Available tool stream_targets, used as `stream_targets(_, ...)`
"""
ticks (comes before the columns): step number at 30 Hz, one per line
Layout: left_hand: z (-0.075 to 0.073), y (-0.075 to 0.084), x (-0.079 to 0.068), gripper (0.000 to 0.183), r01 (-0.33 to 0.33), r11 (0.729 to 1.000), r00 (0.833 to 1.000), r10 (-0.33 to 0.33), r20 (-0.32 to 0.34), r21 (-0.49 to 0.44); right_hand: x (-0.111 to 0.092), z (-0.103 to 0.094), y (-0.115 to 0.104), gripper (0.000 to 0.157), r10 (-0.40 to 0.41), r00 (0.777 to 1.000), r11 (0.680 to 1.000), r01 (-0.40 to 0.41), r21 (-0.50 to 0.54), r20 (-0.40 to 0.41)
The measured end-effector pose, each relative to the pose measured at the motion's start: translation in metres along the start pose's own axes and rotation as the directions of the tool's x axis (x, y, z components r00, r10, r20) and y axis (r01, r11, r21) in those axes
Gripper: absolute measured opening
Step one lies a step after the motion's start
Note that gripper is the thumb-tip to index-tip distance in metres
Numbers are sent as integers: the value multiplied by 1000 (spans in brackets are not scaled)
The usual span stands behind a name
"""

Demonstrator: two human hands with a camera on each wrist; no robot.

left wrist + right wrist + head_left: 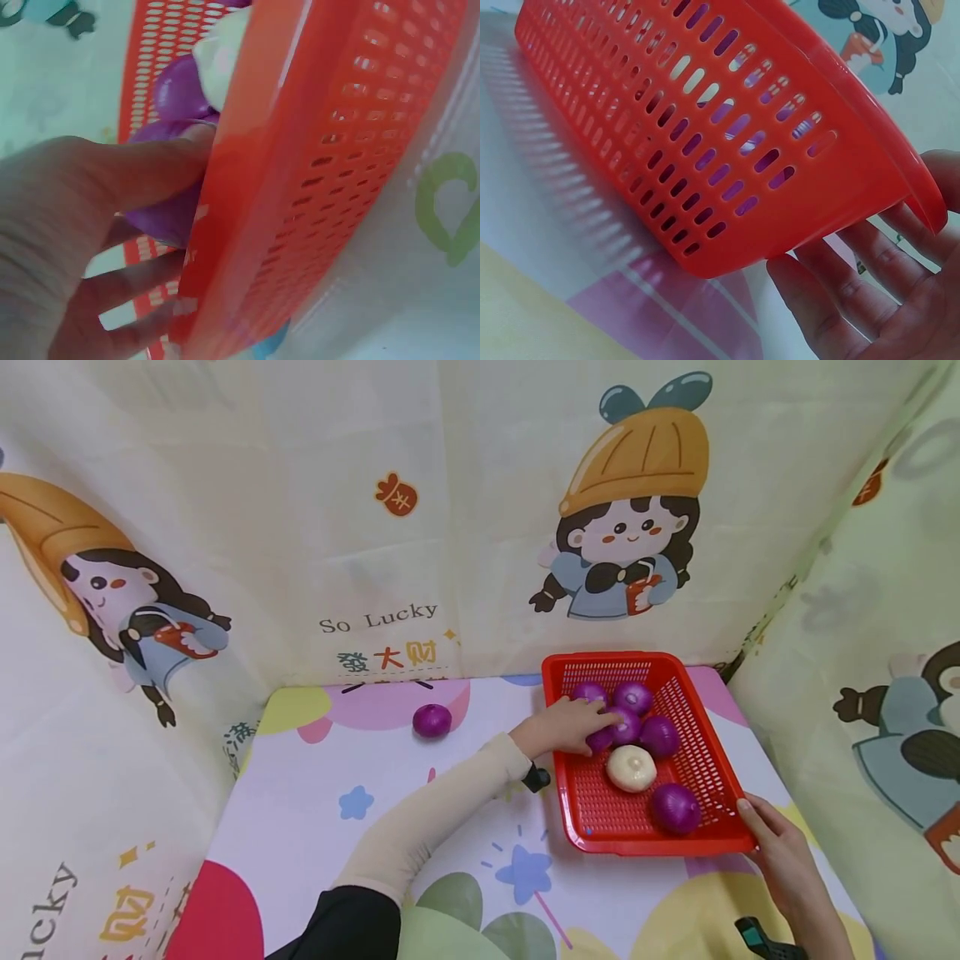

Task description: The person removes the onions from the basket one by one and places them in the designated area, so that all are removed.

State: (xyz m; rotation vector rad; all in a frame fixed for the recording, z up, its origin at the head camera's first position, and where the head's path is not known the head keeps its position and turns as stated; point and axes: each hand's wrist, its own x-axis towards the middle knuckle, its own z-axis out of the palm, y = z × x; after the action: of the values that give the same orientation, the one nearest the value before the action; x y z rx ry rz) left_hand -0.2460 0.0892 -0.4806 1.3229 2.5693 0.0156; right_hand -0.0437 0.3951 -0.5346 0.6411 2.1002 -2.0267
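Black cloth (352, 927) on the person's left arm was closest of all, with a pale sleeve (442, 810) running on toward the wrist. The left hand (566, 727) reached over the side of the red basket (611, 806). Its thumb and fingers were bent around a purple onion (165, 217), only as far apart as the onion was fat. The right hand (780, 847) held the near right corner of the basket, thumb up on the rim and fingers bent outside it. Other purple onions (660, 737) sat in the basket too, near a white bulb (631, 768). One lone onion (432, 721) sat outside on the table (285, 793), well apart from the basket.

I guessed the onion would feel hard and a bit heavy for its size, like a little ball. Its skin shone, so it could slip or roll (round things love to roll!). It looked tough, not like an egg, but a big bump might bruise it. The best hold, I thought, was around its fat middle, thumb on one side and fingers on the other. The basket looked light and a bit bendy, so its rim seemed the place to grab.
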Motion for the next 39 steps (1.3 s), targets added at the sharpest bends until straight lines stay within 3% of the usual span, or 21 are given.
stream_targets(5, 2, -16, -14, 75, -31, 979, 990, 2, -140, -203, 1, 1, -1, 19, 20, 1000, 1000, -20, -14, -1)
stream_targets(9, 2, -33, -28, 73, -85, 937, 956, -19, -292, -339, 1, 1, 0, 21, 38, 999, 999, -38, -4, -5)
stream_targets(13, -1, -46, -42, 76, -97, 894, 926, -80, -369, -437, 1, 1, 0, 22, 38, 999, 999, -38, -4, -1)
stream_targets(18, 0, -62, -61, 79, -53, 833, 896, -204, -395, -551, 2, 3, 0, 18, 17, 1000, 1000, -17, 4, 4)
stream_targets(27, 33, -69, -96, 77, -110, 692, 834, -327, -445, -714, -2, 0, 1, 14, -6, 1000, 997, 4, 72, 17)
stream_targets(30, 49, -66, -112, 78, -63, 638, 799, -429, -422, -768, -2, 1, 0, 13, 4, 1000, 998, -5, 70, 14)
stream_targets(34, 74, -62, -137, 78, -1, 574, 734, -556, -391, -819, -1, 2, -2, 17, 21, 1000, 999, -21, 40, 6)
stream_targets(39, 100, -58, -173, 78, 65, 504, 683, -651, -330, -861, -2, 2, -2, 17, 24, 1000, 999, -24, 29, 3)
